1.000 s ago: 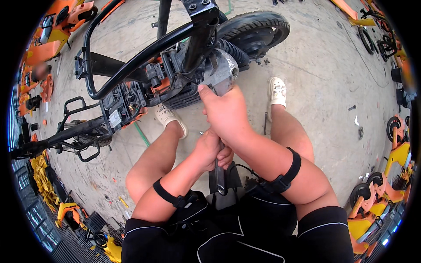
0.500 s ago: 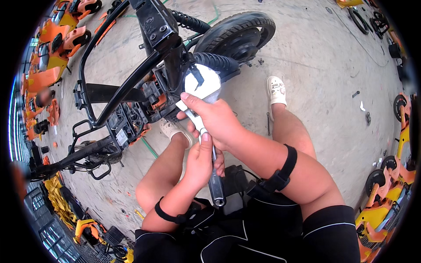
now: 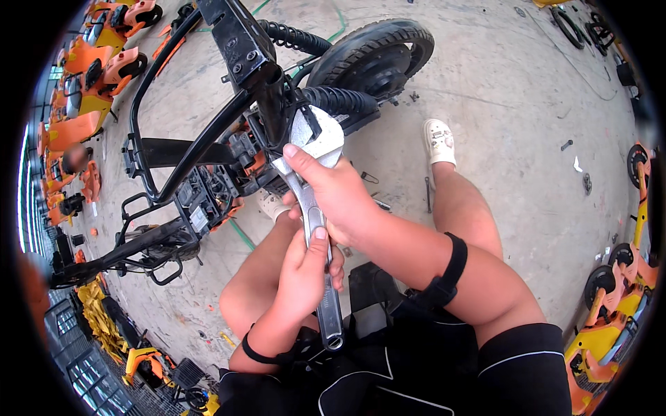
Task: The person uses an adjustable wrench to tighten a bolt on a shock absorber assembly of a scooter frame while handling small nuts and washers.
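Note:
A large silver adjustable wrench [image 3: 333, 315] slants up from my lap towards the stripped black scooter frame [image 3: 272, 97]. My right hand [image 3: 340, 201] is closed round its upper handle, with the thumb up against the jaw end. Lower on the handle, my left hand [image 3: 304, 270] is wrapped round it too, thumb on top. The jaws lie beside the frame's thick black tube, close to a coil shock absorber [image 3: 340, 101]; whether they touch or grip a fitting, I cannot tell.
Behind the frame is a wheel with a black tyre [image 3: 374, 62]. A long thin tool [image 3: 428, 194] lies by my right shoe [image 3: 439, 142]. Orange and yellow scooters [image 3: 90, 90] stand at the left, others [image 3: 617, 305] at the right. Loose tyres [image 3: 567, 28] lie far right.
The wrench has turned slightly, its lower end swinging left, and its jaw end has come a little closer to the frame tube. Both hands have moved with it, still gripping.

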`<state>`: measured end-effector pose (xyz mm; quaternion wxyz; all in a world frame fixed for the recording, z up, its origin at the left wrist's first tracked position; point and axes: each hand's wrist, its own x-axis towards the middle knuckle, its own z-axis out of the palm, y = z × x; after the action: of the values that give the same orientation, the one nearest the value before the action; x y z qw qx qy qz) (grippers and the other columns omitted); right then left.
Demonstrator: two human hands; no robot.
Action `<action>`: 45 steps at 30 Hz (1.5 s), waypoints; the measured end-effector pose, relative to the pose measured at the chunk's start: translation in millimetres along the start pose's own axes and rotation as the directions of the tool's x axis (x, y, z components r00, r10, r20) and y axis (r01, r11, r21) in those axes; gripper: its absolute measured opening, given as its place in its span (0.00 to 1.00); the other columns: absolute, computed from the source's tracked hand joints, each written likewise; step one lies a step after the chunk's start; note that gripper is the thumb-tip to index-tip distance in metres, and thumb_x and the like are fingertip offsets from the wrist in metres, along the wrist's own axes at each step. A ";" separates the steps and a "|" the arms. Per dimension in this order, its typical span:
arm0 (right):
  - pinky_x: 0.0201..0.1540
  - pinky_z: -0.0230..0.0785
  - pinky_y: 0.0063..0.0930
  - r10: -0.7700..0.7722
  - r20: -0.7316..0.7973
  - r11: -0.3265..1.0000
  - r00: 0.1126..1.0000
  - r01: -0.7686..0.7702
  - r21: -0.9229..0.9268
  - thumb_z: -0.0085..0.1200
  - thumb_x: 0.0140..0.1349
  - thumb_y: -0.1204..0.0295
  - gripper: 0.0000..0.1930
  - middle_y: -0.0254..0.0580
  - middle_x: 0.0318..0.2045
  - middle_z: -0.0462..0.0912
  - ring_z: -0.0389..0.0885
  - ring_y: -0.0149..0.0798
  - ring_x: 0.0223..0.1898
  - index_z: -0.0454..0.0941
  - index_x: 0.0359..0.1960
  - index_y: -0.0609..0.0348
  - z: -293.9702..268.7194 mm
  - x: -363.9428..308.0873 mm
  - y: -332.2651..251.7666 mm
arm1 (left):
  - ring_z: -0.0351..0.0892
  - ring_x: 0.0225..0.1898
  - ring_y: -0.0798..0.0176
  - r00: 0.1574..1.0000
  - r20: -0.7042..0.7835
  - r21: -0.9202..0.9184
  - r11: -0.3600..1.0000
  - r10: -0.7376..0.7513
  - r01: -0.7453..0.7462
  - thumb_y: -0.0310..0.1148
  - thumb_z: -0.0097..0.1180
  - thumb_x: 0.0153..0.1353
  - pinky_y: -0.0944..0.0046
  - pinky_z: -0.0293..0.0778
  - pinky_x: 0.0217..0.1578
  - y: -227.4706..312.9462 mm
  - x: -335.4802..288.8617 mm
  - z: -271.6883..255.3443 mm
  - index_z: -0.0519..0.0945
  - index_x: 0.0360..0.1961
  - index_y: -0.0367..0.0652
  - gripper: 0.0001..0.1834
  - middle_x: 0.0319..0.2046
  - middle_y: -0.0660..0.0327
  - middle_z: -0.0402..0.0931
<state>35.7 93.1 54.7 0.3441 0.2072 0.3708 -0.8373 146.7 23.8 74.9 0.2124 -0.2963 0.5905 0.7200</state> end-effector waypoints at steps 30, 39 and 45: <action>0.21 0.70 0.37 0.321 0.127 0.919 0.939 -0.341 0.200 0.59 0.58 0.41 0.30 0.50 0.23 0.77 0.74 0.41 0.20 0.73 0.36 0.60 -10.2 10.9 -19.6 | 0.55 0.09 0.70 0.936 -0.150 -0.241 0.930 -0.318 0.277 0.70 0.26 0.67 0.68 0.54 0.10 55.6 -17.7 39.7 0.69 0.33 0.46 0.36 0.13 0.69 0.57; 0.18 0.70 0.32 0.259 0.065 0.956 0.964 -0.266 0.125 0.57 0.60 0.42 0.31 0.49 0.19 0.76 0.74 0.37 0.17 0.72 0.29 0.65 -11.4 -3.7 -20.7 | 0.58 0.11 0.70 0.982 -0.090 -0.289 0.948 -0.165 0.133 0.63 0.31 0.71 0.71 0.56 0.11 19.0 -18.0 29.1 0.68 0.39 0.45 0.30 0.18 0.64 0.62; 0.21 0.71 0.34 0.265 -0.007 0.960 0.964 -0.263 0.095 0.55 0.65 0.50 0.26 0.50 0.26 0.76 0.75 0.38 0.21 0.63 0.43 0.63 -9.3 -10.7 -13.8 | 0.66 0.12 0.66 0.983 -0.066 -0.308 0.941 -0.171 0.143 0.61 0.32 0.72 0.66 0.67 0.12 14.5 -28.4 26.8 0.69 0.40 0.42 0.30 0.19 0.59 0.68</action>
<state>33.7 111.5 61.9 0.4389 0.2788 0.3039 -0.7983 153.3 48.2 108.0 0.1943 -0.4041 0.4572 0.7680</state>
